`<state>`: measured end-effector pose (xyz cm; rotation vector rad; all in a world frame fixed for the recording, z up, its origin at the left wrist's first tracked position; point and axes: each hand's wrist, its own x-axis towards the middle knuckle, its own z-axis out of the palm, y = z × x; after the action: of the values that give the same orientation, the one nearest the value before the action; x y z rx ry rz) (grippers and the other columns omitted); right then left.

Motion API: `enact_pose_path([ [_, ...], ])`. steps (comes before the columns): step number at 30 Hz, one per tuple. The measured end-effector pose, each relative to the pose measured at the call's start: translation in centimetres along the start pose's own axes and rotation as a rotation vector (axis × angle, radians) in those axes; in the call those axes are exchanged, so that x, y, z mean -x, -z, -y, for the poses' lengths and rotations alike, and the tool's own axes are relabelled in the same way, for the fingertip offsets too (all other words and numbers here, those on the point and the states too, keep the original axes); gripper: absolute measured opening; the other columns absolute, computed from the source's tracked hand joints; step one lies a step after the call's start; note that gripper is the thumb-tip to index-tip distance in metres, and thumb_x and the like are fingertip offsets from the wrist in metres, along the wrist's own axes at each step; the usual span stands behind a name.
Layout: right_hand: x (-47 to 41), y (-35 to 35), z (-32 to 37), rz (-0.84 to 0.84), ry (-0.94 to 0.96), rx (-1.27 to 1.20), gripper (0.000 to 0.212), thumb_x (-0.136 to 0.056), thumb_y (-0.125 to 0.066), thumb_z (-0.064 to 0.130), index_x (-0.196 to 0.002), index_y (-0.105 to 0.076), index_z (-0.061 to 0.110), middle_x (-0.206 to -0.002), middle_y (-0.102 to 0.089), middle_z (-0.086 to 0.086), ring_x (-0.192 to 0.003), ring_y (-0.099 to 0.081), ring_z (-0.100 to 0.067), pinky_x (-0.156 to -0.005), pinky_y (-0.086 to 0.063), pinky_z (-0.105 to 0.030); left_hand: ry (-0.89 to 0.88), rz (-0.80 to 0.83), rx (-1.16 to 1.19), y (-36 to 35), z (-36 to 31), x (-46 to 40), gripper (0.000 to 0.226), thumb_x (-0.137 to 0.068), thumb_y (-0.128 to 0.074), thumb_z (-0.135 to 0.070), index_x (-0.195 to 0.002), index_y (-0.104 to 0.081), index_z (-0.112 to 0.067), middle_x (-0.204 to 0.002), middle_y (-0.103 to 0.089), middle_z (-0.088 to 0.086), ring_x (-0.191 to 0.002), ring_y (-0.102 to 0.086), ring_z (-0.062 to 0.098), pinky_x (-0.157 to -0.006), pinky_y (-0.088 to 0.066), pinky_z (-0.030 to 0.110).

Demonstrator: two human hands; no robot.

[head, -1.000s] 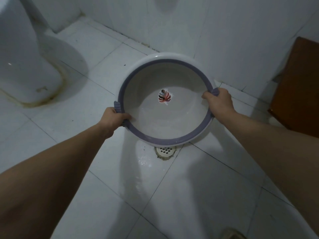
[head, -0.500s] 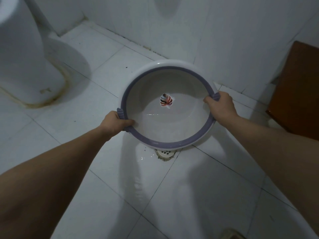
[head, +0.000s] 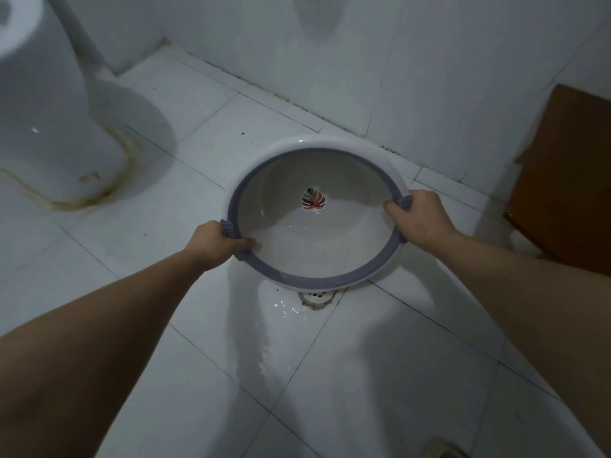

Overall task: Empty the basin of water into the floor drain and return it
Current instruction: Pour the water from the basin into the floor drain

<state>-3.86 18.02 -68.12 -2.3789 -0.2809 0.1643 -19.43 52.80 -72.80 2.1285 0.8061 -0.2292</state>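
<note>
A round white basin [head: 317,246] with a purple rim and a leaf sticker on its bottom is tilted toward me above the floor. My left hand [head: 213,242] grips its left handle and my right hand [head: 420,219] grips its right handle. A little water pools in the basin's near side. The floor drain [head: 315,297] shows just under the basin's near rim, partly hidden by it. Water spreads on the white tiles [head: 277,342] in front of the drain.
A white toilet base [head: 49,127] with a stained seal stands at the left. A white tiled wall [head: 363,61] runs behind the basin. A brown wooden door or cabinet [head: 565,180] is at the right.
The basin has sunk lower and tilted more toward me, covering more of the drain. The water inside has shrunk and the wet patch on the floor has grown.
</note>
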Motion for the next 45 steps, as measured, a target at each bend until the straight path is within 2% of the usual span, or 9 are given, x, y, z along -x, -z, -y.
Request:
enact_pose_path([
  [2,0.1,0.1,0.0,0.005,0.009,0.039,0.034,-0.079,-0.061,0.035,-0.052,-0.053,0.016,-0.051,-0.061,-0.003,-0.055,-0.064,-0.024,-0.053,-0.053,-0.031,-0.002,0.002,-0.012,0.1,0.1,0.0,0.047,-0.075,-0.082,-0.043,-0.107,-0.074,-0.009,-0.101,-0.072,0.007,-0.089,-0.066,0.024,-0.071,-0.050,0.030],
  [6,0.5,0.3,-0.1,-0.015,0.071,0.225,0.030,-0.079,-0.056,0.045,-0.057,-0.053,0.023,-0.055,-0.060,0.003,-0.055,-0.061,-0.022,-0.050,-0.039,-0.023,-0.017,-0.007,-0.056,0.2,0.4,0.0,0.049,-0.074,-0.081,-0.046,-0.106,-0.075,-0.009,-0.096,-0.072,0.005,-0.080,-0.064,0.017,-0.061,-0.047,0.022],
  [8,0.6,0.4,-0.2,-0.033,0.096,0.315,0.032,-0.078,-0.051,0.051,-0.063,-0.058,0.023,-0.057,-0.062,0.004,-0.056,-0.060,-0.021,-0.053,-0.042,-0.025,-0.015,-0.004,-0.074,0.2,0.5,0.1,0.048,-0.075,-0.080,-0.047,-0.105,-0.075,-0.010,-0.092,-0.072,0.003,-0.075,-0.064,0.011,-0.055,-0.045,0.018],
  [13,0.6,0.4,-0.1,-0.077,0.147,0.447,0.048,-0.074,-0.040,0.062,-0.062,-0.060,0.019,-0.053,-0.057,0.005,-0.055,-0.057,-0.023,-0.054,-0.038,-0.025,-0.021,0.018,-0.084,0.3,0.7,-0.1,0.048,-0.075,-0.079,-0.048,-0.103,-0.073,-0.010,-0.086,-0.074,0.004,-0.073,-0.071,0.021,-0.064,-0.060,0.033],
  [17,0.6,0.7,0.1,-0.073,0.157,0.440,0.047,-0.074,-0.038,0.063,-0.051,-0.048,0.023,-0.046,-0.050,0.011,-0.047,-0.053,-0.017,-0.047,-0.030,-0.021,-0.044,0.002,-0.135,0.4,0.9,-0.2,0.051,-0.074,-0.078,-0.053,-0.105,-0.074,-0.012,-0.084,-0.074,0.001,-0.070,-0.071,0.019,-0.061,-0.060,0.032],
  [21,0.6,0.8,0.0,-0.075,0.159,0.410,0.046,-0.074,-0.038,0.063,-0.050,-0.048,0.024,-0.045,-0.051,0.012,-0.045,-0.053,-0.013,-0.046,-0.031,-0.019,-0.034,-0.016,-0.188,0.7,0.9,-0.1,0.056,-0.069,-0.075,-0.063,-0.096,-0.076,-0.014,-0.082,-0.074,0.003,-0.070,-0.071,0.021,-0.066,-0.062,0.043],
  [28,0.5,0.9,0.0,-0.086,0.170,0.424,0.048,-0.072,-0.036,0.062,-0.051,-0.051,0.022,-0.047,-0.052,0.008,-0.048,-0.055,-0.019,-0.049,-0.035,-0.022,-0.022,-0.015,-0.249,1.0,0.6,0.3,0.060,-0.067,-0.070,-0.070,-0.094,-0.074,-0.016,-0.082,-0.074,0.003,-0.072,-0.070,0.021,-0.066,-0.062,0.044],
  [37,0.9,1.5,0.5,-0.094,0.184,0.436,0.044,-0.073,-0.039,0.060,-0.052,-0.048,0.022,-0.047,-0.047,0.009,-0.049,-0.052,-0.023,-0.051,-0.032,-0.024,-0.024,-0.040,-0.233,1.3,0.1,0.8,0.058,-0.067,-0.071,-0.069,-0.094,-0.071,-0.017,-0.082,-0.072,0.002,-0.071,-0.070,0.021,-0.065,-0.062,0.044],
  [45,0.9,2.0,1.0,-0.156,0.193,0.409,0.041,-0.074,-0.046,0.056,-0.052,-0.049,0.021,-0.044,-0.039,0.014,-0.044,-0.041,-0.018,-0.047,-0.025,-0.022,-0.053,-0.081,-0.215,1.5,-0.4,1.2,0.052,-0.072,-0.070,-0.065,-0.094,-0.070,-0.017,-0.082,-0.071,0.001,-0.070,-0.070,0.019,-0.065,-0.063,0.041],
])
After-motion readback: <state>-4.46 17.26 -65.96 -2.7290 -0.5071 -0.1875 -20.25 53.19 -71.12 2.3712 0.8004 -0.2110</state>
